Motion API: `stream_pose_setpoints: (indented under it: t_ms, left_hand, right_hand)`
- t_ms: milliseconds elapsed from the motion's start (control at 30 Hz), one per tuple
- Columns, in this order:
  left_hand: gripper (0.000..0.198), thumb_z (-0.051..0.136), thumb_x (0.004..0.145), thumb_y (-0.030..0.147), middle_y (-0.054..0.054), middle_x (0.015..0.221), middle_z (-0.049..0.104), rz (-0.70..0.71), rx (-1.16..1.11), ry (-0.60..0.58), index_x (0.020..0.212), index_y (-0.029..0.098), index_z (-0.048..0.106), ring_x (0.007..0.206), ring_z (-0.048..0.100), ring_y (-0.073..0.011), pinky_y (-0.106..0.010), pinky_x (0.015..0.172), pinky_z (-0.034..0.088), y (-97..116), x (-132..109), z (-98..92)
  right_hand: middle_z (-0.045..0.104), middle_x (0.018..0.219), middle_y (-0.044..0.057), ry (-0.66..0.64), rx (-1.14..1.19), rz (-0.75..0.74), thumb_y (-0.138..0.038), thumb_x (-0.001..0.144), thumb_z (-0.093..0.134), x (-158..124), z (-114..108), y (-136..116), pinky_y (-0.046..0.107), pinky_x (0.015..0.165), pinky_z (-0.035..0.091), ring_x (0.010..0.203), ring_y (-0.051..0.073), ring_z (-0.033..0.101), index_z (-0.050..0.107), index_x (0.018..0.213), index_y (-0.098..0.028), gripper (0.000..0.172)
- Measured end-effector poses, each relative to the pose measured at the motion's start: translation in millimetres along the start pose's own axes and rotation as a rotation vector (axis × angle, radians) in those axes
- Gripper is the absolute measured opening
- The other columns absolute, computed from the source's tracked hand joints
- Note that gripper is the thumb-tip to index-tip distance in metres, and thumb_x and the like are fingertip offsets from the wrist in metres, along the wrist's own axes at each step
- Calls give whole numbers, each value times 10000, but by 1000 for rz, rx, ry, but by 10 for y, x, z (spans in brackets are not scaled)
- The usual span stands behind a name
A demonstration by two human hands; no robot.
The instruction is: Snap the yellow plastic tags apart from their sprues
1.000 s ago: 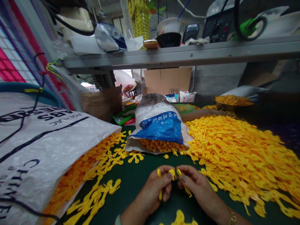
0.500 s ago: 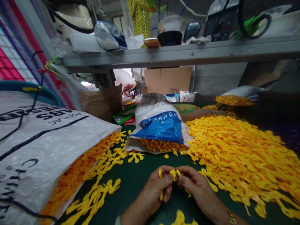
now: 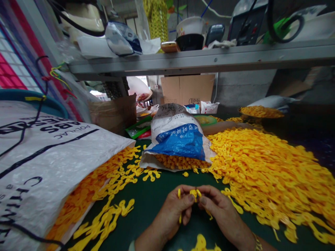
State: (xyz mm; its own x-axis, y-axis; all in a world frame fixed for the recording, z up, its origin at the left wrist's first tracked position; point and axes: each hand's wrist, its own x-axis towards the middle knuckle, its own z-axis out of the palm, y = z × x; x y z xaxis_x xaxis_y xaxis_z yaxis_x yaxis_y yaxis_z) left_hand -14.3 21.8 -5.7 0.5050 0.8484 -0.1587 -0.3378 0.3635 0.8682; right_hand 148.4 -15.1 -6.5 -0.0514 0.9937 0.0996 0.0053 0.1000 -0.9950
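Note:
My left hand (image 3: pixel 172 211) and my right hand (image 3: pixel 220 205) meet above a dark green work table (image 3: pixel 154 209). Their fingertips pinch a small yellow plastic piece (image 3: pixel 194 194), and its thin strands hang below both hands. A large heap of similar yellow plastic pieces (image 3: pixel 267 174) lies to the right of my right hand. A linked yellow strip (image 3: pixel 104 219) lies left of my left hand, and another yellow piece (image 3: pixel 201 242) sits just below my hands.
A white woven sack (image 3: pixel 44 164) spills orange-yellow pieces at the left. A white and blue bag (image 3: pixel 178 143) stands behind my hands. A metal shelf (image 3: pixel 199 59) crosses overhead, and a round tray of pieces (image 3: pixel 261 112) sits at the back right.
My hands have drawn closer together, with the fingertips now close around the yellow piece. The heap and bags look unchanged, apart from a slight shift of the view.

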Motion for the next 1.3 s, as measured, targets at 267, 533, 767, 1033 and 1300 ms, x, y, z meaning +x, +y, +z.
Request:
stream_pose_setpoints:
  t_ms: [267,533,767,1033,1300]
  left_hand:
    - [336,755,686,371,58,465,534,74,207,108,888,125,649,344,393,-44,-139,311,283,-82,38,-28]
    - [322,749,676,365,21,515,577,130,263,211,852,106,676,417,459,-69,-150,342,339,-121,32,47]
    - [311,740,679,355,6,575,596,143,292,264,855,107,678,474,507,-90,-170,383,396,-98,1,103]
    - [400,687,722,464,24,587,588,47,307,128,917,124,609,392,459,-63,-156,328,332,-27,66,10]
    - [427,597,775,551,20,722,530,-121,62,301,939,163,531,518,502,-84,-153,342,311,33,86,-107]
  right_hand:
    - [577,791,-3,40,-168,-14,-345,886,559,-39,49,-65,251,661,458,734,165,565,690,1021,-232,219]
    - [564,822,17,67,-266,-101,-337,954,447,-129,162,-26,263,714,455,785,180,570,683,1069,-263,273]
    - [580,937,88,30,-423,-314,-249,962,383,-177,204,185,340,775,477,869,233,584,518,1319,-268,382]
    - [614,846,18,-63,-274,-24,-322,923,510,-29,5,-85,301,743,465,808,188,606,633,1177,-251,291]
    - [623,791,-12,-40,346,216,-343,879,590,19,-10,47,319,705,490,701,160,632,548,1199,-229,343]
